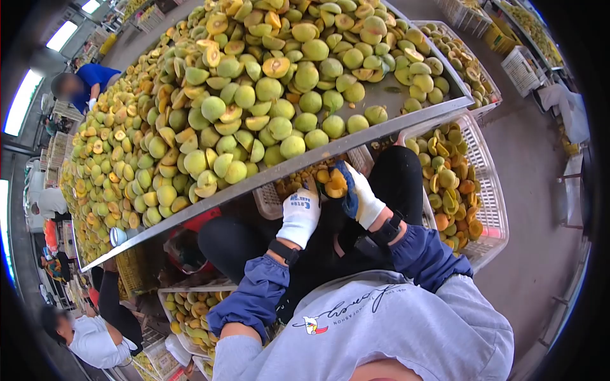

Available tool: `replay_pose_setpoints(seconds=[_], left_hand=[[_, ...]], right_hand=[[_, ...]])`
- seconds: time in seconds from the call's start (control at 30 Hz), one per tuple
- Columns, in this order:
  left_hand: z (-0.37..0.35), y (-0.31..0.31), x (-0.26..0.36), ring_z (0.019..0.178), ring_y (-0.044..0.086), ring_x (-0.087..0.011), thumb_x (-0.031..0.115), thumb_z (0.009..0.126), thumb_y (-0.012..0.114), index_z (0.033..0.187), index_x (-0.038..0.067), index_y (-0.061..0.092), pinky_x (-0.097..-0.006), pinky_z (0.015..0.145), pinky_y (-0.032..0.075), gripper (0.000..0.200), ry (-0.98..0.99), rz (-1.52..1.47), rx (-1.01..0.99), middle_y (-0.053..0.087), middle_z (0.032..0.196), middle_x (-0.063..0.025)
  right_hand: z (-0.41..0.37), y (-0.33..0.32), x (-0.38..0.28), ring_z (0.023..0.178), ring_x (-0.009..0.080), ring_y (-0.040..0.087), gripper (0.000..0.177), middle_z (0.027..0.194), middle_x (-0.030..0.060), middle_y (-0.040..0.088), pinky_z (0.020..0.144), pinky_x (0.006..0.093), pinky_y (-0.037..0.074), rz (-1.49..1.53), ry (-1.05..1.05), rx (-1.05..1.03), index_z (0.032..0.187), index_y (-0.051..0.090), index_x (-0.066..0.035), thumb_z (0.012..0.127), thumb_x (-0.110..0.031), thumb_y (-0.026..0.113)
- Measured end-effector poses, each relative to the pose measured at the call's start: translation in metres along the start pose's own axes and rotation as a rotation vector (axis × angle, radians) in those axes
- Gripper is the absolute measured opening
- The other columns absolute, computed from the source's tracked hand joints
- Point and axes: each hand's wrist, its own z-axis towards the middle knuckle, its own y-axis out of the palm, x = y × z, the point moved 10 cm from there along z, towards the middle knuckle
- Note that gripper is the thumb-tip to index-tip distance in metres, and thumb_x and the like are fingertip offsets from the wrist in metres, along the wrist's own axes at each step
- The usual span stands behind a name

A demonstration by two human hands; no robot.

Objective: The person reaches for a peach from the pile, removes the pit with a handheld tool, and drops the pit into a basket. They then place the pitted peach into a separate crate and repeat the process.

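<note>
In the head view, my right hand (360, 193), in a white glove with blue on the fingers, grips an opened orange-yellow fruit, seemingly a peach (335, 185). My left hand (301, 209), in a white printed glove, is closed beside that fruit. Its fingertips point away from me, and whatever they hold is too small to make out. Both hands are over my lap, just below the metal edge (279, 173) of a large table. Beneath them, a crate (269, 202) contains small orange-brown pieces.
A huge heap of whole and halved green-yellow fruit (267, 89) covers the table. A white crate (492, 190) of fruit stands at my right, another crate (166, 301) at my left. A person in white (98, 343) sits at left; one in blue (95, 77) leans at the far side.
</note>
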Motion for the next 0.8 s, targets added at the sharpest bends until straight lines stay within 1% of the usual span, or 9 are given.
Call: replay_pose_setpoints(seconds=[0.17, 0.23, 0.3, 0.43, 0.5, 0.57, 0.63, 0.73, 0.8], left_hand=[[0.020, 0.006, -0.002, 0.077, 0.066, -0.0360, 0.019, 0.082, 0.057, 0.091, 0.003, 0.066, -0.0451, 0.067, 0.053, 0.021, -0.073, -0.131, -0.050, 0.067, 0.082, -0.0194], [0.032, 0.026, -0.020, 0.083, 0.064, -0.0390, 0.023, 0.087, 0.052, 0.103, 0.003, 0.062, -0.0476, 0.073, 0.052, 0.028, -0.100, -0.108, -0.185, 0.066, 0.087, -0.0227], [0.035, 0.020, -0.042, 0.094, 0.062, -0.0394, 0.046, 0.092, 0.043, 0.107, 0.005, 0.064, -0.0469, 0.085, 0.048, 0.048, -0.279, -0.266, -0.176, 0.065, 0.101, -0.0234], [0.029, 0.007, -0.065, 0.108, 0.057, -0.0360, 0.050, 0.088, 0.050, 0.115, 0.012, 0.062, -0.0478, 0.092, 0.043, 0.048, -0.289, -0.186, 0.002, 0.062, 0.115, -0.0186], [0.032, -0.004, -0.065, 0.111, 0.055, -0.0350, 0.051, 0.087, 0.052, 0.117, 0.015, 0.062, -0.0485, 0.094, 0.041, 0.048, -0.258, -0.116, 0.057, 0.061, 0.119, -0.0167], [0.029, 0.000, -0.068, 0.113, 0.055, -0.0333, 0.048, 0.084, 0.057, 0.116, 0.017, 0.062, -0.0494, 0.095, 0.039, 0.045, -0.351, -0.186, -0.125, 0.060, 0.121, -0.0137], [0.032, 0.019, -0.072, 0.107, 0.057, -0.0358, 0.044, 0.082, 0.061, 0.115, 0.012, 0.061, -0.0479, 0.092, 0.043, 0.046, -0.306, -0.213, -0.071, 0.062, 0.114, -0.0176], [0.024, 0.032, -0.065, 0.091, 0.061, -0.0418, 0.040, 0.083, 0.060, 0.107, 0.004, 0.062, -0.0475, 0.082, 0.048, 0.043, -0.323, -0.395, -0.119, 0.064, 0.099, -0.0251], [0.012, 0.026, -0.056, 0.084, 0.063, -0.0405, 0.040, 0.086, 0.056, 0.102, 0.008, 0.064, -0.0500, 0.074, 0.050, 0.037, -0.289, -0.367, -0.139, 0.066, 0.090, -0.0216]], right_hand=[[-0.019, -0.001, -0.029, 0.082, 0.0143, 0.063, 0.026, 0.094, 0.0023, 0.065, 0.071, 0.0263, 0.051, -0.049, -0.080, 0.033, 0.103, 0.061, -0.008, 0.094, -0.032, 0.058], [-0.023, -0.007, -0.045, 0.080, 0.0141, 0.063, 0.027, 0.093, 0.0025, 0.064, 0.070, 0.0255, 0.051, -0.123, -0.145, 0.042, 0.104, 0.062, -0.006, 0.094, -0.030, 0.057], [-0.065, 0.013, -0.110, 0.086, 0.0114, 0.060, 0.029, 0.094, 0.0030, 0.062, 0.076, 0.0256, 0.049, -0.565, -0.521, 0.028, 0.107, 0.063, -0.003, 0.096, -0.027, 0.051], [-0.117, -0.082, -0.196, 0.083, 0.0158, 0.061, 0.025, 0.091, 0.0039, 0.064, 0.080, 0.0271, 0.048, -0.377, -0.596, 0.278, 0.101, 0.063, -0.001, 0.095, -0.022, 0.049], [-0.129, -0.125, -0.234, 0.094, 0.0197, 0.061, 0.024, 0.100, 0.0081, 0.064, 0.085, 0.0318, 0.047, -1.054, -0.531, 0.384, 0.103, 0.061, -0.002, 0.091, -0.022, 0.056], [-0.155, -0.068, -0.263, 0.105, 0.0282, 0.058, 0.028, 0.113, 0.0137, 0.060, 0.091, 0.0371, 0.045, -2.036, -0.711, 0.734, 0.108, 0.059, -0.004, 0.085, -0.021, 0.062], [-0.146, 0.007, -0.281, 0.111, 0.0351, 0.053, 0.036, 0.122, 0.0165, 0.055, 0.093, 0.0407, 0.044, -1.868, -1.016, 0.576, 0.113, 0.058, -0.007, 0.081, -0.022, 0.066], [-0.092, 0.127, -0.272, 0.110, 0.0344, 0.054, 0.039, 0.117, 0.0161, 0.057, 0.094, 0.0401, 0.043, -1.799, -1.208, 0.206, 0.116, 0.056, -0.007, 0.081, -0.022, 0.066], [-0.033, 0.182, -0.258, 0.111, 0.0338, 0.052, 0.045, 0.117, 0.0160, 0.056, 0.094, 0.0406, 0.043, -1.894, -1.273, 0.008, 0.120, 0.054, -0.009, 0.080, -0.026, 0.066]])
